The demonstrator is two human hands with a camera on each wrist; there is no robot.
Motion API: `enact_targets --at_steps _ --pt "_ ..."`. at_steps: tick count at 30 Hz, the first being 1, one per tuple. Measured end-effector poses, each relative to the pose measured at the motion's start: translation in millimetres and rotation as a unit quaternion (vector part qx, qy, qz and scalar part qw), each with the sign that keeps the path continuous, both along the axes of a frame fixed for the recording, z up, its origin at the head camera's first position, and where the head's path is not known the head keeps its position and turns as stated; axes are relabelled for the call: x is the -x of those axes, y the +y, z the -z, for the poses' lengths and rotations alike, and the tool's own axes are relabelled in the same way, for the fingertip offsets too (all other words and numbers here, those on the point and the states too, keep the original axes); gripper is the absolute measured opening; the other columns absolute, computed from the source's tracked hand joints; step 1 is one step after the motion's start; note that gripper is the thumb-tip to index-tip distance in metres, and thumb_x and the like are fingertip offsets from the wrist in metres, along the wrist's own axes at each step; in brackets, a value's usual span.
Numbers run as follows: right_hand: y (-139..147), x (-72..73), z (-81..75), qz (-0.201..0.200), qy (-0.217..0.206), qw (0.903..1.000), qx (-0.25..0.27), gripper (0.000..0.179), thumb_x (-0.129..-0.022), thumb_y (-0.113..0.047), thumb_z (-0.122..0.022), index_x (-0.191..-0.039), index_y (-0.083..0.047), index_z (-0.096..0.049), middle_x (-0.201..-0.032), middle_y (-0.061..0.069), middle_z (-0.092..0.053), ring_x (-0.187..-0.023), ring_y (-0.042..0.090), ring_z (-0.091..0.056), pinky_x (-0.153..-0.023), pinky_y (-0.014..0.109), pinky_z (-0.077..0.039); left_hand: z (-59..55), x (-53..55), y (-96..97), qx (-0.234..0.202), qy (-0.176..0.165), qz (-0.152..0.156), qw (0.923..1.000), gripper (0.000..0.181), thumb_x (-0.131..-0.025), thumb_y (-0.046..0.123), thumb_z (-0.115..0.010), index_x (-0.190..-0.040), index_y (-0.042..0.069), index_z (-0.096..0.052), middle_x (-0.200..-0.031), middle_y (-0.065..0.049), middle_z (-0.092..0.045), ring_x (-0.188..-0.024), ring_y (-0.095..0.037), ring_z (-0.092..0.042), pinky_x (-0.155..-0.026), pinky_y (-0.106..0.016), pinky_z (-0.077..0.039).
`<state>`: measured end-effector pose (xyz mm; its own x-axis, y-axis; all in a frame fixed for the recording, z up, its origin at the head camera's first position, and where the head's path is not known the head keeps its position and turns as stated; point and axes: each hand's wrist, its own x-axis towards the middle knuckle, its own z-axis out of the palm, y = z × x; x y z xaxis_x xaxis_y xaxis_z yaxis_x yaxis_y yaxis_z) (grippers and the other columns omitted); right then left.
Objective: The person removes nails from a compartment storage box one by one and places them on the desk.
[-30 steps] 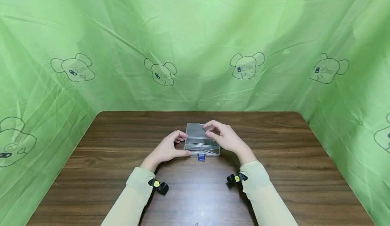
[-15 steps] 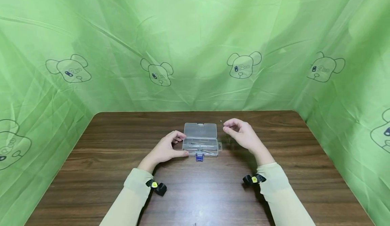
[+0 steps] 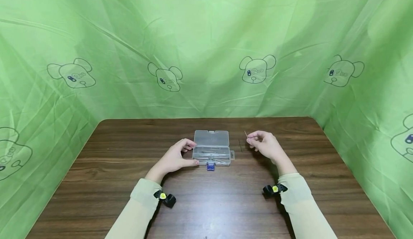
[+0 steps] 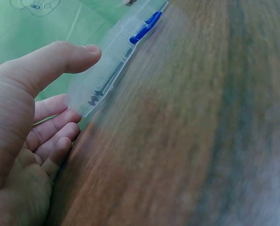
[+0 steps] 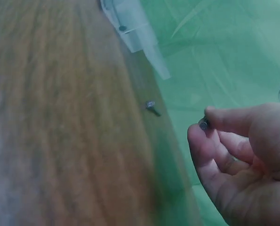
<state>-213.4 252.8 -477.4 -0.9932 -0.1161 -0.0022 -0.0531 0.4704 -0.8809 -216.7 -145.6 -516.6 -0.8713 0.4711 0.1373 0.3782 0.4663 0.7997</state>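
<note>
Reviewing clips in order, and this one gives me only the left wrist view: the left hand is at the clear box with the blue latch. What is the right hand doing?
Observer: The right hand pinches a thin metal rod between thumb and finger.

Reviewer: Is there anything between that hand and the box?

Observer: Yes, a second rod lies on the table there.

Reviewer: And how does the lid stand?

Observer: In the head view, the lid is open, on the box's far side.
</note>
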Motion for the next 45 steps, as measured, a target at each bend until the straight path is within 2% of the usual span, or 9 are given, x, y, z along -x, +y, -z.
enact_targets --at_steps 6,17,25,29,33,37,40,45 --pt "1.8 0.4 14.4 0.021 -0.041 0.9989 -0.006 0.025 -0.103 -0.013 -0.077 -0.119 0.006 -0.076 -0.101 0.014 -0.081 -0.081 0.016 -0.070 -0.070 0.028 -0.059 0.1 -1.5 -3.7 0.004 -0.011 -0.008 0.9999 0.066 -0.079 0.030 -0.100 -0.135 0.016 -0.067 -0.127 0.001 -0.069 -0.118 -0.018 -0.064 -0.105 -0.043 -0.052" --pt "0.0 3.7 21.3 0.065 -0.031 0.9968 -0.035 0.023 -0.099 -0.014 -0.081 -0.113 0.004 -0.079 -0.089 0.007 -0.082 -0.070 0.011 -0.069 -0.060 0.025 -0.056 -0.2 -1.2 -3.6 0.007 -0.006 -0.005 0.9999 0.066 -0.080 0.029 -0.099 -0.136 0.014 -0.067 -0.130 -0.001 -0.069 -0.120 -0.020 -0.063 -0.106 -0.043 -0.052" --pt "-4.0 4.9 22.9 0.075 -0.016 0.9919 -0.101 0.022 -0.095 -0.026 -0.086 -0.104 -0.006 -0.083 -0.085 -0.001 -0.081 -0.069 0.010 -0.071 -0.073 0.030 -0.054 -1.6 -0.4 -5.3 0.005 -0.008 -0.008 0.9999 0.067 -0.080 0.029 -0.100 -0.136 0.014 -0.067 -0.129 0.000 -0.069 -0.119 -0.020 -0.063 -0.106 -0.044 -0.052" --pt "-4.6 6.6 22.6 0.075 -0.018 0.9909 -0.111 0.025 -0.094 -0.031 -0.087 -0.103 -0.008 -0.082 -0.086 -0.001 -0.081 -0.069 0.012 -0.070 -0.074 0.034 -0.055 -2.4 0.7 -6.8 0.004 -0.007 -0.009 0.9999 0.067 -0.080 0.030 -0.100 -0.136 0.014 -0.067 -0.129 0.000 -0.069 -0.119 -0.020 -0.063 -0.106 -0.043 -0.051" --pt "-5.0 7.9 23.1 0.071 -0.022 0.9917 -0.105 0.027 -0.093 -0.032 -0.088 -0.105 -0.008 -0.083 -0.090 0.000 -0.082 -0.084 0.016 -0.074 -0.085 0.041 -0.058 -3.8 -0.1 -7.4 0.003 -0.004 -0.011 0.9999 0.066 -0.080 0.030 -0.100 -0.136 0.013 -0.068 -0.128 0.000 -0.070 -0.119 -0.021 -0.064 -0.106 -0.044 -0.052" --pt "-4.4 7.0 24.0 0.065 -0.025 0.9917 -0.108 0.028 -0.092 -0.033 -0.088 -0.106 -0.009 -0.083 -0.093 -0.001 -0.083 -0.099 0.020 -0.075 -0.099 0.049 -0.055 -3.8 -1.7 -6.2 0.002 -0.004 -0.011 0.9999 0.066 -0.080 0.029 -0.099 -0.135 0.012 -0.068 -0.128 0.000 -0.070 -0.118 -0.021 -0.063 -0.105 -0.044 -0.052" --pt "-2.0 4.7 23.2 0.061 -0.025 0.9914 -0.113 0.027 -0.092 -0.032 -0.089 -0.106 -0.009 -0.083 -0.092 -0.001 -0.083 -0.100 0.023 -0.075 -0.100 0.052 -0.055 -2.9 -1.9 -3.4 0.004 -0.007 -0.005 1.0000 0.066 -0.081 0.031 -0.099 -0.136 0.013 -0.067 -0.129 0.000 -0.069 -0.119 -0.021 -0.063 -0.106 -0.043 -0.052" --pt "1.6 2.9 22.9 0.059 -0.017 0.9904 -0.124 0.026 -0.092 -0.032 -0.089 -0.104 -0.010 -0.084 -0.090 -0.002 -0.082 -0.097 0.021 -0.074 -0.097 0.050 -0.055 -2.2 -0.7 0.9 -0.002 -0.003 0.003 1.0000 0.067 -0.082 0.032 -0.098 -0.137 0.011 -0.067 -0.129 -0.002 -0.070 -0.120 -0.023 -0.064 -0.106 -0.045 -0.052"
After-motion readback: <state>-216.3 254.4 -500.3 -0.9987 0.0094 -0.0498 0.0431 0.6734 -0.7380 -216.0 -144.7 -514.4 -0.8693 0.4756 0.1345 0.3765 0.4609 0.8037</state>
